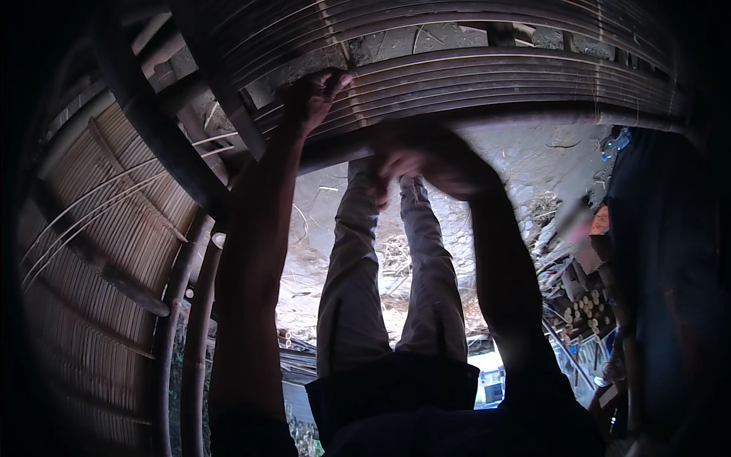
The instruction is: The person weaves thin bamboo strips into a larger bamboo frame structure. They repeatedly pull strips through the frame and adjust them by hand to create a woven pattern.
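My left hand [318, 97] is at a panel of thin bamboo slats [449, 72], closed near a crosswise strip that runs between the slats. Its fingertips press together, but the dim light hides what is in them. Below the panel's thick front pole [525, 116], my right hand [434, 161] is smeared by motion. Its fingers cannot be made out, and it is in front of the pole and above my legs. Several long pale strips [126, 190] stretch from the left side toward my left forearm.
Dark bamboo poles [156, 129] cross at the left, beside a second slatted panel [114, 251]. Cut bamboo pieces [586, 314] are stacked at the right, near an orange object [600, 220]. Scraps and shavings lie on the ground [502, 183] around my legs [354, 251].
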`<state>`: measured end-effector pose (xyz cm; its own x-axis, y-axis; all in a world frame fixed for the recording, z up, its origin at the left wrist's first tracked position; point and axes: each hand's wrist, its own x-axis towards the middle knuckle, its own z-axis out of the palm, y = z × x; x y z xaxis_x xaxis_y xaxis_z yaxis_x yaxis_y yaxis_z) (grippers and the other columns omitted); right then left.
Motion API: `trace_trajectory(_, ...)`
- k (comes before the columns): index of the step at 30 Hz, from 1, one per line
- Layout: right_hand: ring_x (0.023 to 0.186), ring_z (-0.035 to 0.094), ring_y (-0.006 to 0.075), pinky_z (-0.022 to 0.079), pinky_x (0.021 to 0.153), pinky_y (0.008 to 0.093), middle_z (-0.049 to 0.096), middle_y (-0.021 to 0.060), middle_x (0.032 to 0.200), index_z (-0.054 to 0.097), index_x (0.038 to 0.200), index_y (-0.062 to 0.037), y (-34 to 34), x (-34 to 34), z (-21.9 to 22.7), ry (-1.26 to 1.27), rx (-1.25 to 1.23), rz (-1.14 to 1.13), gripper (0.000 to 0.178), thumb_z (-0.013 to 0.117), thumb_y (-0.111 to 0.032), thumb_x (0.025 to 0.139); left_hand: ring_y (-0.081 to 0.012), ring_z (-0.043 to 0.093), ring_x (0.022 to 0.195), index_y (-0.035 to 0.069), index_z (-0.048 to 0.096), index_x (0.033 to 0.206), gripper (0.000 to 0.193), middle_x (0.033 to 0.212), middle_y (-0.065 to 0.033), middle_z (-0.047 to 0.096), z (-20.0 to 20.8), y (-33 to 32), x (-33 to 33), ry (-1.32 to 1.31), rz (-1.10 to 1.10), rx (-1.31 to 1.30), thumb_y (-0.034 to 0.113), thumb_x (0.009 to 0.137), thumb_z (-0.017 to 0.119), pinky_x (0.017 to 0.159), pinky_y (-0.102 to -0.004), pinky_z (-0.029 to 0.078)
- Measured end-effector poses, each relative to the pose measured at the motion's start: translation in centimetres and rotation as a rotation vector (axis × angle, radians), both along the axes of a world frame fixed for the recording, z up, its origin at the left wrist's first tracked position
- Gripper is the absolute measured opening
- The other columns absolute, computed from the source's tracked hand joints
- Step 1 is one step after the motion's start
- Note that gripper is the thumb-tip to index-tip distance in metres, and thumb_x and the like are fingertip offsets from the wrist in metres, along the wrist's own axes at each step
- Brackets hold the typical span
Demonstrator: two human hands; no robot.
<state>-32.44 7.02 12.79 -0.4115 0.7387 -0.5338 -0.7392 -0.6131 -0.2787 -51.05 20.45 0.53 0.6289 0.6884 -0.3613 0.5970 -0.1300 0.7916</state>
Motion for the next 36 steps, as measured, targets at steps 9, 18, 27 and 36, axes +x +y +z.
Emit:
trace_trajectory(9, 0.081, 0.065, 0.0322, 0.051, 0.069, 0.0464, 0.065, 0.0179, 0.087, 0.057, 0.11, -0.0059, -2.8, 7.3, 1.8, -1.884, 0.116, 1.391, 0.027, 0.046, -0.011, 0.087, -0.0192, 0.067, 0.085, 0.017, 0.068, 0.092, 0.033, 0.082, -0.0024, 0.07, -1.1, 0.0, 0.0, 0.137, -0.001, 0.029, 0.047, 0.088, 0.058, 0.077, -0.0399, 0.041)
trace_trajectory(18, 0.061, 0.054, 0.0256, 0.044, 0.056, 0.0352, 0.052, 0.0108, 0.069, 0.053, 0.083, -0.0045, -8.6, 1.9, 2.8, -1.32, 0.372, 0.447, 0.009, 0.049, -0.013, 0.083, -0.0233, 0.064, 0.089, 0.023, 0.067, 0.087, 0.037, 0.081, 0.0002, 0.069, -0.5, -0.3, -1.1, 0.289, 0.007, 0.109, 0.058, 0.086, 0.053, 0.09, -0.0599, 0.025)
trace_trajectory(27, 0.109, 0.061, 0.0238, 0.05, 0.089, 0.0323, 0.063, 0.0163, 0.115, 0.059, 0.116, -0.0028, -9.6, 6.8, 5.7, -1.312, 0.255, 0.163, 0.027, 0.058, -0.009, 0.09, -0.0218, 0.065, 0.088, 0.009, 0.066, 0.093, 0.02, 0.094, -0.0075, 0.067, 0.5, -0.9, 1.1, 0.046, 0.132, 0.245, 0.025, 0.082, 0.071, 0.073, -0.0335, 0.052)
trace_trajectory(36, 0.128, 0.041, 0.0319, 0.023, 0.107, 0.0553, 0.045, 0.0196, 0.136, 0.037, 0.138, 0.002, -21.7, 23.7, -12.3, -0.095, -0.551, -0.896, 0.099, 0.031, -0.079, 0.081, -0.0281, 0.063, 0.093, 0.005, 0.06, 0.108, 0.031, 0.099, -0.0125, 0.065, 5.1, -9.5, 27.4, -0.166, -0.131, 0.567, 0.029, 0.089, 0.063, 0.081, -0.0388, 0.049)
